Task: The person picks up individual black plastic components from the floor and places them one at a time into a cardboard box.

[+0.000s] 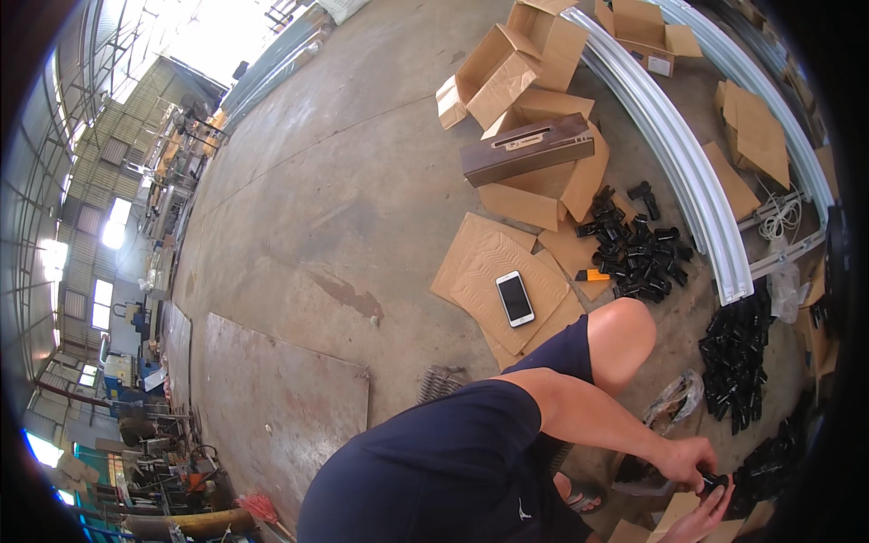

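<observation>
At the lower right, my left hand (pixel 683 460) pinches a small black plastic-looking part (pixel 713 486), its fingers closed on it. My right hand (pixel 704 519) holds the same part from below, partly cut off by the opened cardboard flaps (pixel 677 512) near it. The part's exact kind is too small to make out. Beside my hands lies a dark heap of black parts (pixel 769 463). Farther off are a long pile of similar black pieces (pixel 737 362) and another pile of black fittings (pixel 638 253). A clear plastic bag (pixel 672 403) lies near my left forearm.
A white phone (pixel 515 300) rests on flat cardboard (pixel 480 267). Opened cartons (pixel 507 68) and a dark brown box (pixel 527 152) stand beyond. Long silvery metal rails (pixel 674 145) curve along the right. A metal plate (pixel 281 389) covers floor at left; machinery (pixel 136 371) lines the wall.
</observation>
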Available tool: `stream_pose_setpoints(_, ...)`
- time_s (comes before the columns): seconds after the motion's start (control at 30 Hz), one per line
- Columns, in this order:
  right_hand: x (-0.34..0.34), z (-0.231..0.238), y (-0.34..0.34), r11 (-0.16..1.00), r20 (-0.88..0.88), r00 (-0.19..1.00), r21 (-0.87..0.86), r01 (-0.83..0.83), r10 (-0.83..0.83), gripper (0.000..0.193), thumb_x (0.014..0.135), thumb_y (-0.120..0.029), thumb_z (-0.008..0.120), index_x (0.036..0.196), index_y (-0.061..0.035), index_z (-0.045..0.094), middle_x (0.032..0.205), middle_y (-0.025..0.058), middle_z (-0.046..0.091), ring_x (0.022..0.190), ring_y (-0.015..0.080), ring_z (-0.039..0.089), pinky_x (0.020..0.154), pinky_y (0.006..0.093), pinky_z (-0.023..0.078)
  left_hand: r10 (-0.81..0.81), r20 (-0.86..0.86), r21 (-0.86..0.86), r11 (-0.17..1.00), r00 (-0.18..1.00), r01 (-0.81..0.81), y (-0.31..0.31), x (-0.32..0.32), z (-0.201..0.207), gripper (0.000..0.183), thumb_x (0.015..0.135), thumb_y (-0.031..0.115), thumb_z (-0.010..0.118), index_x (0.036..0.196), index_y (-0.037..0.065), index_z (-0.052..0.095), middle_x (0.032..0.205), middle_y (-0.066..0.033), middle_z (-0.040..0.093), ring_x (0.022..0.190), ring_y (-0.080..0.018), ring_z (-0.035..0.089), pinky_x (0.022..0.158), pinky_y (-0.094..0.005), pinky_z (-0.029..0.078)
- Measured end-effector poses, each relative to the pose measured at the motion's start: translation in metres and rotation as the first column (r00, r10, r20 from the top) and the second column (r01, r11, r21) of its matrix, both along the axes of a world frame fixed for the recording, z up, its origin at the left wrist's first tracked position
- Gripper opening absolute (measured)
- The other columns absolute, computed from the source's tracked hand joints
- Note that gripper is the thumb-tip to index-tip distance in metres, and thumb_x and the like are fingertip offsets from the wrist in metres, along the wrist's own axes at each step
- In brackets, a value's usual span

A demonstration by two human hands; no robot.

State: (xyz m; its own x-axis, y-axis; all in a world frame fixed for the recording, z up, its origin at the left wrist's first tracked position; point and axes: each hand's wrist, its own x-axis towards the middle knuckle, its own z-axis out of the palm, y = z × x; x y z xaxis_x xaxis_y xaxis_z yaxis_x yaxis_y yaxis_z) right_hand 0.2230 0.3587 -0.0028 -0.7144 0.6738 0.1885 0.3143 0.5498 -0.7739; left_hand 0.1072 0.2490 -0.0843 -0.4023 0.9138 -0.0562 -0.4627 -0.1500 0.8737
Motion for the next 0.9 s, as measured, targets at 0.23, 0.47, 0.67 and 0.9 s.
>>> stream_pose_setpoints(0.23,0.003,-0.005,0.000,0.998,0.005,1.000,-0.054,0.027,-0.027,0.041,0.099,-0.027,0.067,0.118,0.0096,0.066,0.110,0.0300,0.069,0.094,0.0374,0.067,0.085,0.0425,0.054,0.017,-0.034,-0.027,0.999,0.999,-0.017,-0.005,0.002,0.001,0.017,0.082,0.000,0.073,0.097,-0.007,0.067,0.081,-0.0095,0.072,0.068,-0.0155,0.070,0.058,-0.0309,0.055)
stream_pose_setpoints(0.47,0.034,-0.066,0.046,0.918,-0.072,0.997,-0.396,-0.035,0.007,0.040,0.104,-0.020,0.058,0.134,0.0069,0.059,0.123,0.0132,0.065,0.111,0.0219,0.062,0.097,0.0343,0.050,0.017,-0.028,0.085,0.996,0.999,-0.014,-0.010,0.004,0.002,0.031,0.086,0.000,0.071,0.116,-0.005,0.064,0.094,-0.0097,0.071,0.081,-0.0134,0.067,0.070,-0.0311,0.057)
stream_pose_setpoints(0.67,-0.008,-0.021,-0.005,0.815,-0.073,0.997,-0.578,-0.042,0.000,0.047,0.093,0.002,0.064,0.139,-0.0030,0.057,0.112,0.0065,0.064,0.101,0.0130,0.064,0.089,0.0279,0.053,-0.009,-0.329,-0.113,0.993,0.944,-0.029,-0.021,-0.022,0.011,0.039,0.095,0.010,0.069,0.130,-0.002,0.062,0.108,-0.0099,0.071,0.094,-0.0153,0.068,0.086,-0.0321,0.057)
stream_pose_setpoints(0.9,0.011,-0.016,-0.001,0.721,-0.362,0.928,-0.666,-0.191,-0.088,0.041,0.094,0.003,0.069,0.134,0.0037,0.056,0.110,0.0094,0.069,0.094,0.0127,0.067,0.077,0.0271,0.060,-0.105,0.117,-0.053,0.992,0.988,0.112,-0.005,-0.005,0.007,0.041,0.096,-0.002,0.066,0.136,-0.004,0.057,0.119,-0.0104,0.070,0.105,-0.0165,0.068,0.092,-0.0308,0.056)
